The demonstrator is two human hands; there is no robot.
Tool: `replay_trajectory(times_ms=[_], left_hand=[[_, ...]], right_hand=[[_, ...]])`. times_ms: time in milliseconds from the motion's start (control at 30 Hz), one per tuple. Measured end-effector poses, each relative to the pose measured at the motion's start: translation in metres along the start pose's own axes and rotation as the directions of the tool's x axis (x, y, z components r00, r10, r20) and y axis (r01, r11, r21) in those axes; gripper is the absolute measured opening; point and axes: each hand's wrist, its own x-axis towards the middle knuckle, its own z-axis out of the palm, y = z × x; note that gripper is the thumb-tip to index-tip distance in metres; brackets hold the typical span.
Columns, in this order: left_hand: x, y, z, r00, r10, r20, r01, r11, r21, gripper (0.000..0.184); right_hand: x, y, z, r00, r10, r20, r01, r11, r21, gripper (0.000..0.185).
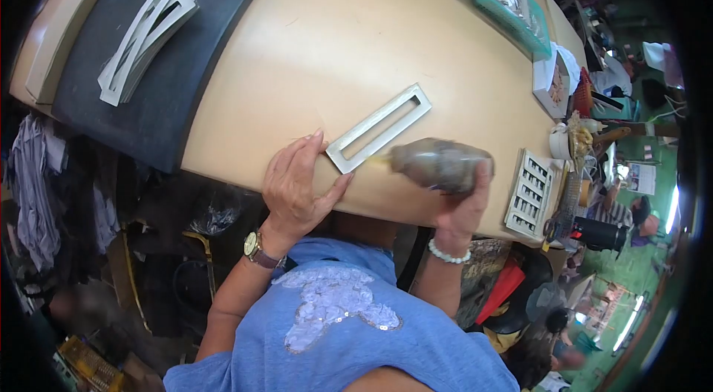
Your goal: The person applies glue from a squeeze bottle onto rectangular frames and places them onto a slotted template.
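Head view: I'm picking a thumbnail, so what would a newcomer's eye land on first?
Probably the blurred bottle in the right hand, just right of centre, its yellowish tip toward the metal frame. That slotted frame lies mid-picture on the pale table, with the left hand at its near end. Next, perhaps, the stack of similar frames on the black board, upper left.

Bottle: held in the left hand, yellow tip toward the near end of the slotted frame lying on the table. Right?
Wrong hand: the head view shows the bottle in the right hand. The rest holds: yellow tip toward the near end of the slotted frame on the table.
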Motion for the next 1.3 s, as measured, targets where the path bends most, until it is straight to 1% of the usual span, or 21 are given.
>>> replay_trajectory(times_ms=[33, 133, 167, 267, 367, 500, 567, 667, 867, 1100, 1167, 1300], left_hand=[[0.0, 0.0, 0.001, 1.0, 0.002, -0.002, -0.002, 1.0, -0.002, 0.072], [-0.002, -0.001, 0.001, 1.0, 0.01, -0.003, -0.01, 1.0, -0.006, 0.072], [-0.001, -0.001, 0.001, 1.0, 0.013, -0.005, -0.013, 1.0, -0.005, 0.071], [-0.003, -0.001, 0.001, 1.0, 0.001, -0.003, -0.001, 1.0, -0.012, 0.068], [-0.003, -0.001, 0.001, 1.0, -0.002, -0.005, 0.002, 1.0, -0.014, 0.067], [-0.003, -0.001, 0.001, 1.0, -0.002, 0.004, 0.003, 1.0, -0.007, 0.066], [-0.001, 0.0, 0.0, 1.0, 0.014, 0.007, -0.014, 1.0, -0.001, 0.069], [0.0, 0.0, 0.0, 1.0, 0.02, 0.006, -0.02, 1.0, 0.005, 0.071], [0.0, 0.0, 0.0, 1.0, 0.024, 0.015, -0.024, 1.0, 0.017, 0.071], [-0.001, -0.001, 0.001, 1.0, 0.023, 0.011, -0.023, 1.0, 0.009, 0.072], [0.001, 0.001, 0.0, 1.0, 0.011, 0.003, -0.011, 1.0, -0.015, 0.067], [-0.001, -0.001, -0.001, 1.0, -0.001, 0.017, 0.002, 0.999, -0.052, 0.056]], right_hand=[[0.006, -0.006, -0.007, 0.999, 0.032, -0.037, -0.029, 0.994, 0.103, 0.032], [0.029, -0.018, -0.032, 0.994, -0.109, -0.03, 0.11, 0.993, 0.05, 0.035], [0.035, -0.018, -0.034, 0.983, -0.169, -0.07, 0.171, 0.985, 0.031, 0.031], [0.045, -0.024, -0.042, 0.962, -0.26, -0.083, 0.239, 0.95, -0.2, 0.033], [0.05, -0.021, -0.045, 0.943, -0.312, -0.115, 0.274, 0.924, -0.266, 0.031], [0.055, -0.015, -0.049, 0.938, -0.33, -0.105, 0.291, 0.915, -0.279, 0.029], [0.055, -0.014, -0.047, 0.941, -0.324, -0.091, 0.29, 0.917, -0.274, 0.028], [0.058, -0.01, -0.045, 0.927, -0.368, -0.068, 0.328, 0.886, -0.327, 0.027], [0.062, -0.008, -0.048, 0.922, -0.385, -0.051, 0.345, 0.873, -0.344, 0.025], [0.04, -0.003, -0.041, 0.945, -0.327, -0.025, 0.293, 0.874, -0.388, 0.024], [0.03, 0.0, -0.036, 0.944, -0.33, 0.006, 0.301, 0.853, -0.426, 0.024], [0.006, 0.007, -0.027, 0.963, -0.267, 0.047, 0.264, 0.887, -0.379, 0.027]])
